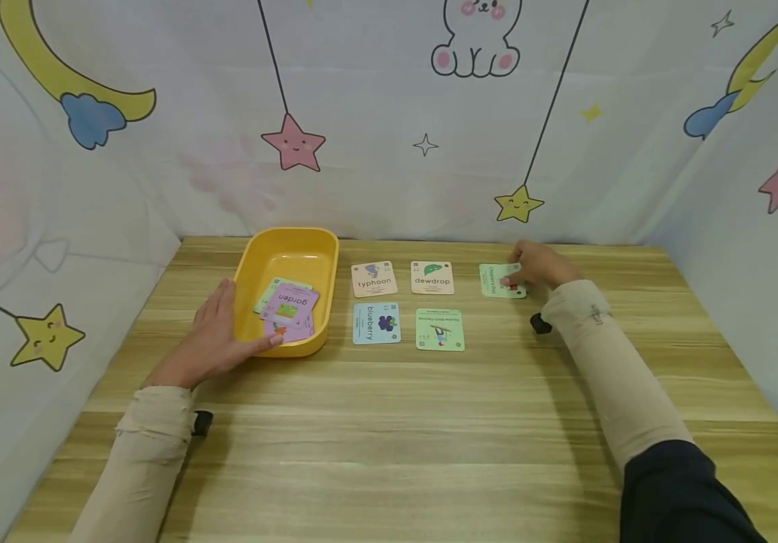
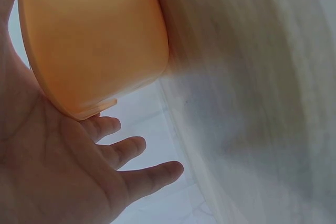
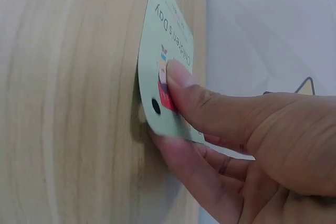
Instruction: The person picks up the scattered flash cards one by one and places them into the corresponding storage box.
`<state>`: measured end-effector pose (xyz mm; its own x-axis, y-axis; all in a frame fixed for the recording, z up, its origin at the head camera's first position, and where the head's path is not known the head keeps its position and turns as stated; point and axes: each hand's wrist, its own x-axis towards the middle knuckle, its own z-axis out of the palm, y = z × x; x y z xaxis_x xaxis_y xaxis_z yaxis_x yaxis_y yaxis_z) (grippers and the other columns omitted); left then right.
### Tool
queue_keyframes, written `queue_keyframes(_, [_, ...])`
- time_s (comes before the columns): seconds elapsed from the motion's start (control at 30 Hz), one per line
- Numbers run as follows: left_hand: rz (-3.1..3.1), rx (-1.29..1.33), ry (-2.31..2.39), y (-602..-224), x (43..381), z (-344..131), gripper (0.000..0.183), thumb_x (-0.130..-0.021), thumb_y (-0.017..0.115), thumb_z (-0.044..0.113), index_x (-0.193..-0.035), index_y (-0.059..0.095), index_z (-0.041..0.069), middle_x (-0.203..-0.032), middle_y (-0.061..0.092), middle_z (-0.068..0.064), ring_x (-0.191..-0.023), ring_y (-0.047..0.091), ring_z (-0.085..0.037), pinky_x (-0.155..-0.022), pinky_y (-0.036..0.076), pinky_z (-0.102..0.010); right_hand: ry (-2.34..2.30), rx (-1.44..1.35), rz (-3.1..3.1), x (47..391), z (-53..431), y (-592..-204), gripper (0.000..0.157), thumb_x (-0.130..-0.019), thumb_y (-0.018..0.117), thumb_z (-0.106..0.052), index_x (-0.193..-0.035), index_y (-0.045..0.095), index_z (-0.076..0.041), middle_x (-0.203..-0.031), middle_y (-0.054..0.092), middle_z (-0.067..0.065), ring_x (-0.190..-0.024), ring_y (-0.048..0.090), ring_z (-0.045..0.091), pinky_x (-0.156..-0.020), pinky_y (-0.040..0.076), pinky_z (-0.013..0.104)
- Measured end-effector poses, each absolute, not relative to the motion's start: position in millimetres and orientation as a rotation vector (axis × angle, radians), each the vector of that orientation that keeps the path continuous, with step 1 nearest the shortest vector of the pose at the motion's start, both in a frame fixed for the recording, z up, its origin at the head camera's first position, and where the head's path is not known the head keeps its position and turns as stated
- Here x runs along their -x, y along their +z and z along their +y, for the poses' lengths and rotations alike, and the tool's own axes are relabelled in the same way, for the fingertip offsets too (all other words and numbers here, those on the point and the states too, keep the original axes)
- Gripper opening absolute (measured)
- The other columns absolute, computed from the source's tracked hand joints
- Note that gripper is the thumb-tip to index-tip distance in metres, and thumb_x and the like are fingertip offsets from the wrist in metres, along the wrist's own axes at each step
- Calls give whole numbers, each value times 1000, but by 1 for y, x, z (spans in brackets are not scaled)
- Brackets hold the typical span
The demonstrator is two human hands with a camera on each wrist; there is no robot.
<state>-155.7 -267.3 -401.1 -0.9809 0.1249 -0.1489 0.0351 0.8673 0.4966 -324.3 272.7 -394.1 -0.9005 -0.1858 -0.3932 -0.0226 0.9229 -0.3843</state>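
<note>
Control of the Children's Day card [image 1: 493, 281] lay with your right hand [image 1: 543, 264], its thumb pressed on the printed picture and a finger tucked beneath the right end, so the two were clamped on the card. Whether you were lifting or lowering it could not be told. Either way, a light pinch looked best, as the card seemed thin enough to bend; keeping it nearly level and square with the dewdrop card [image 1: 432, 277] would have suited the far row, and sliding the lower finger out gently would have spared it a skid on the table [image 1: 389, 437].

The held card was at the far side, to the left of your right hand's knuckles and well apart from your left hand [image 1: 208, 343]. That hand gripped no card: its fingers stretched along the left wall of the yellow tray [image 1: 300, 260], the thumb by its near rim. Your hands were well apart, with the tray, the typhoon card [image 1: 373, 279], the dewdrop card, the blueberry card [image 1: 376, 323] and the green festival card [image 1: 439, 329] between them.
</note>
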Motion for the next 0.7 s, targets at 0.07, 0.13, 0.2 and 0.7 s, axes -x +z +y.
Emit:
queue_keyframes(0.07, [2861, -119, 750, -401, 156, -267, 134, -82, 67, 74, -159, -15, 1, -167, -14, -24, -152, -1, -50, -117, 14, -72, -583, 124, 2625, 325, 274, -395, 52, -95, 75, -25, -129, 49, 3, -103, 65, 17, -90, 61, 26, -103, 43, 52])
queue_keyframes(0.13, [2862, -121, 749, -401, 156, -267, 134, -82, 67, 73, -159, -16, 1, -167, -13, -25, -152, -1, -50, -117, 14, -72, -636, 106, 2599, 325, 275, -395, 49, -95, 75, -21, -127, 48, 4, -91, 66, 14, -78, 62, 22, -99, 44, 48])
queue_keyframes(0.2, [2865, -124, 752, -401, 156, -267, 134, -83, 67, 73, -159, -16, 1, -167, -13, -25, -152, -1, -50, -117, 14, -72, -667, 100, 2590, 324, 275, -395, 45, -95, 74, -18, -125, 49, 5, -92, 65, 11, -75, 61, 19, -93, 45, 44])
queue_keyframes(0.7, [2863, -102, 742, -402, 158, -267, 134, -83, 66, 74, -159, -15, 0, -167, -15, -25, -152, -3, -50, -118, 11, -71, -1113, 113, 2435, 317, 280, -405, 43, -98, 66, -4, -136, 46, 5, -127, 59, 24, -95, 66, 25, -74, 59, 34])
